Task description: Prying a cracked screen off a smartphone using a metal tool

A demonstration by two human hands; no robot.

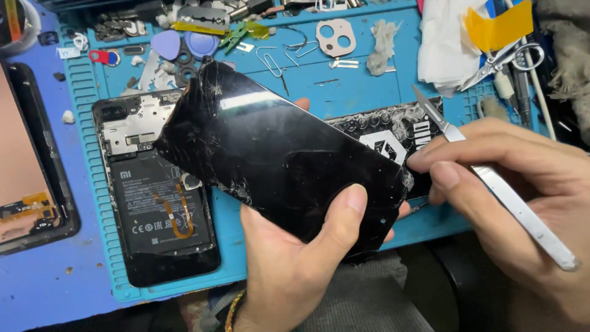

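My left hand point(294, 265) grips a cracked black glass phone back cover point(270, 154) by its near edge, thumb on top, and holds it tilted above the blue work mat point(344, 92). Chipped glue and scratches line the cover's lower edge. My right hand point(522, 190) pinches a thin silver scalpel point(491, 178), whose blade tip points up and to the left, just right of the cover's far corner. To the left, an opened phone point(157, 197) lies flat on the mat with its black battery and orange flex cable exposed.
Another phone frame point(37, 178) lies at the far left. Picks, paper clips, green tweezers point(236, 34), a pink camera-lens bezel point(335, 37) and scissors point(501, 58) crowd the mat's far edge. A black printed bubble pouch point(393, 132) sits under the cover.
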